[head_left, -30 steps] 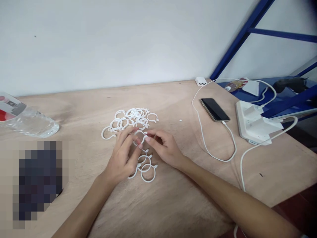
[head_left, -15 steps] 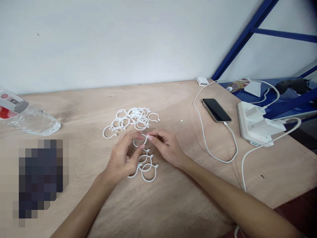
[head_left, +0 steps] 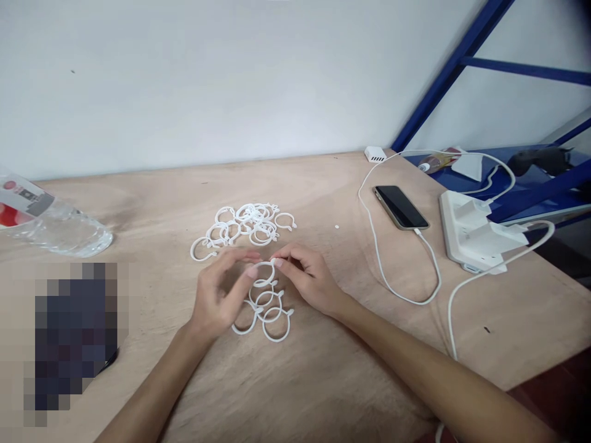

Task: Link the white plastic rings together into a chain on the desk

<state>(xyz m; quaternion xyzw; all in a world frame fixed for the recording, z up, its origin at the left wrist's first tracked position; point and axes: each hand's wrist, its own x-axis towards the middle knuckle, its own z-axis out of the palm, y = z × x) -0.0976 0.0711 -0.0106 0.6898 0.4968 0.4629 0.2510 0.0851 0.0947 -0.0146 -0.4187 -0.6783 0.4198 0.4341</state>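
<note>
Both hands, the left hand (head_left: 220,294) and right hand (head_left: 308,278), pinch one white plastic ring (head_left: 263,274) mid-tabletop (head_left: 323,369), above linked rings (head_left: 265,314).

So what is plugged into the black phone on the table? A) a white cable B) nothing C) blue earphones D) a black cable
A: a white cable runs from the near end of the phone and loops across the table.
</note>
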